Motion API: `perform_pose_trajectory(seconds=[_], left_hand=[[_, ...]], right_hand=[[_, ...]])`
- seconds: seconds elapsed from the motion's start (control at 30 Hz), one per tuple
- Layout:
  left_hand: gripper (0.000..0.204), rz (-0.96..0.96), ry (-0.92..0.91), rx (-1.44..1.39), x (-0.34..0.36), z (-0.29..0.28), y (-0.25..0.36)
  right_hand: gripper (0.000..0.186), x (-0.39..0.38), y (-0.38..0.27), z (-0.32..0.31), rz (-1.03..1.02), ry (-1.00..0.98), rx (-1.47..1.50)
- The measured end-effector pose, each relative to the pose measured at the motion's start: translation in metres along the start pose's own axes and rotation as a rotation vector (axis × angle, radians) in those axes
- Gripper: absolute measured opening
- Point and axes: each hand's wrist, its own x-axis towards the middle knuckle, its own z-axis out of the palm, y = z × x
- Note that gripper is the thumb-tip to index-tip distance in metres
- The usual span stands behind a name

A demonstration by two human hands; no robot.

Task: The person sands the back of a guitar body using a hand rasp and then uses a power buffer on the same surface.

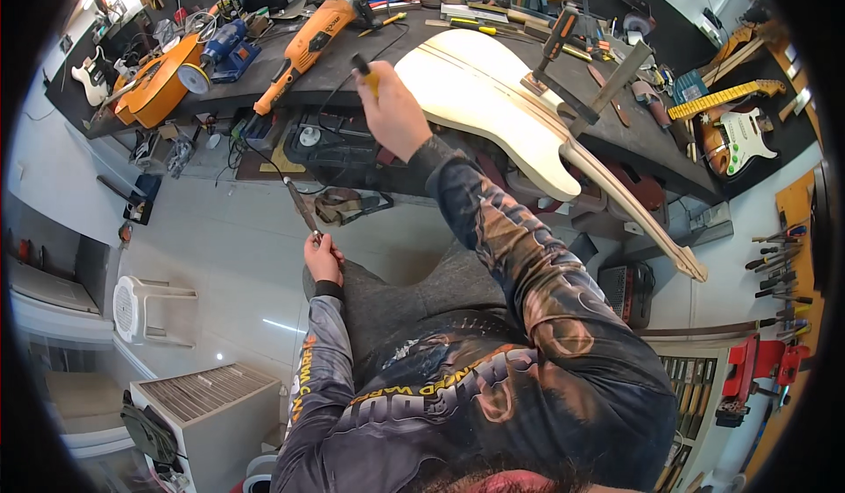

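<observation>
My right hand (398,114) is raised over the bench's front edge, left of an unfinished pale guitar body (458,75). It is closed around a yellow and black handle (371,77); the rest of that tool is hidden. Low by my left thigh, my left hand (324,260) grips the end of a slim dark tool (302,207), its exact kind unclear. A thin cord seems to run up from this tool's far end. The guitar's long bare neck (629,201) juts past the bench edge toward the lower right. A bar clamp (558,42) stands on the body near the neck joint.
An orange power tool (312,42) with a round pad lies on the bench (414,31). Left of it are a blue bench grinder (227,53) and an orange acoustic guitar (163,79). A sunburst guitar (735,145) stands far right. A white stool (132,311) stands on the floor.
</observation>
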Motion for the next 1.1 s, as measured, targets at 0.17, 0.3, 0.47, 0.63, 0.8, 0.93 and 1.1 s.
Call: perform_pose_trajectory(seconds=[0.17, 0.3, 0.47, 0.63, 0.8, 0.93, 1.1], left_hand=[[0.027, -0.008, 0.049, 0.013, -0.002, -0.017, 0.005], [0.023, -0.014, 0.072, -0.027, -0.004, -0.025, 0.009], [0.014, -0.017, 0.057, -0.065, -0.007, -0.021, 0.011], [0.022, -0.02, 0.041, -0.054, -0.001, -0.018, 0.006], [0.021, -0.028, 0.015, -0.002, 0.003, -0.009, 0.002], [0.021, -0.022, 0.037, 0.024, 0.001, -0.008, 0.001], [0.021, -0.038, 0.052, 0.042, 0.001, -0.01, 0.009]], right_hand=[[0.021, -0.023, 0.024, -0.023, 0.095, -0.028, -0.284], [0.027, -0.033, 0.005, -0.015, -0.202, 0.029, -0.285], [0.026, -0.02, 0.012, -0.016, -0.28, 0.034, -0.255], [0.028, -0.016, -0.007, -0.022, -0.122, 0.073, -0.093], [0.029, -0.014, 0.008, -0.034, -0.189, 0.048, -0.157], [0.028, -0.025, 0.015, -0.08, -0.095, 0.159, -0.454], [0.025, -0.035, 0.018, -0.146, 0.139, 0.104, -0.547]])
